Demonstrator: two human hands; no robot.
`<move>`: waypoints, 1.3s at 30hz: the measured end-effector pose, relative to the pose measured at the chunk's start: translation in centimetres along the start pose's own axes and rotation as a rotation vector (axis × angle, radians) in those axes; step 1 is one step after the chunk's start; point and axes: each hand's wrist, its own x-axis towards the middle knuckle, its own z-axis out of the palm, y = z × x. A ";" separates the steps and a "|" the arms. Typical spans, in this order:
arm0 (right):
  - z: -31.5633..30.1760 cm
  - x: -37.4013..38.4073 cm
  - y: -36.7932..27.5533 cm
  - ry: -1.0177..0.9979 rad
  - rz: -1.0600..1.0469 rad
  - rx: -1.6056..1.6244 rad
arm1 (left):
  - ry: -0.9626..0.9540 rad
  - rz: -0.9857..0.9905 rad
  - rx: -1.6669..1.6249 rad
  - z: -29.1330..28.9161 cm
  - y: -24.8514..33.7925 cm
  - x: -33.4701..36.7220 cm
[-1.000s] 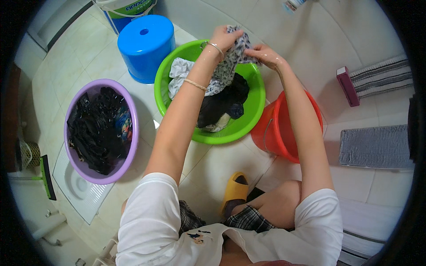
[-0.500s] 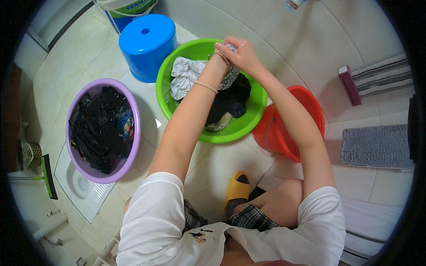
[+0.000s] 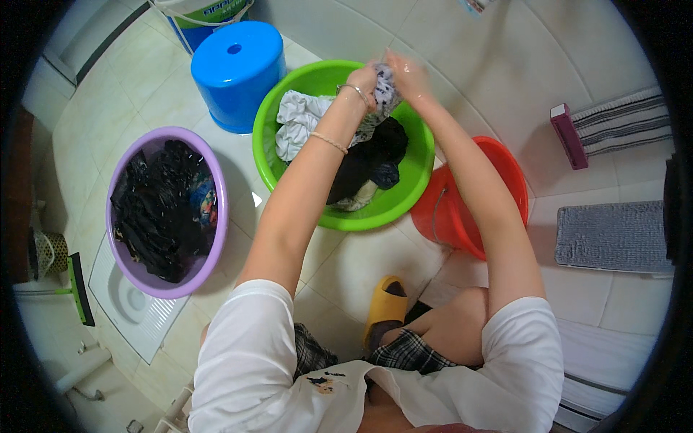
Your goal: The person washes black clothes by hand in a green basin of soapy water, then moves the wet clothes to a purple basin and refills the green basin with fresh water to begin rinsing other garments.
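patterned cloth [image 3: 388,90]: bunched over green basin's [image 3: 413,172] far side, seemingly unfinished | left hand [image 3: 365,81] clenched round it; right hand [image 3: 407,76] blurred beside it, grip unclear | also waiting: white cloth [image 3: 298,119], black cloth [image 3: 390,142] inside; dark clothes [image 3: 162,209] in purple basin [image 3: 223,206] | blue stool [image 3: 238,81] beside; right forearm [image 3: 480,180] blocks red bucket [image 3: 426,207]

From here, the green tub [image 3: 415,184], the purple tub [image 3: 162,290] on the left and the far blue stool [image 3: 242,79] look like smooth, shiny plastic. The spotted cloth [image 3: 388,85] is crumpled. The floor tiles [image 3: 339,270] shine a little; the grey mat [image 3: 610,237] on the right looks rough.
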 end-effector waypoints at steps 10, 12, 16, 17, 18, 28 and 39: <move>-3.8 -2.1 2.1 -0.555 0.748 1.605 | -0.164 0.025 0.024 -2.5 4.7 -2.1; -5.0 -2.6 1.7 -0.637 0.792 1.514 | -0.079 0.085 0.052 -3.0 4.6 -1.7; -4.2 -1.0 1.6 -0.232 0.880 1.851 | 0.021 0.213 0.063 -3.8 3.6 2.1; -4.4 0.1 0.2 -0.107 0.913 1.939 | 0.009 0.179 0.024 -4.1 3.3 2.8; -4.7 0.9 -1.8 -0.113 0.909 1.947 | -0.003 0.143 -0.016 -4.3 3.1 3.2; -4.3 1.6 -0.7 -0.054 0.465 0.212 | -0.025 -0.106 0.187 1.1 1.9 -0.4; -6.1 0.3 -1.6 -0.291 0.448 1.040 | -0.015 0.905 1.084 1.5 4.9 -2.7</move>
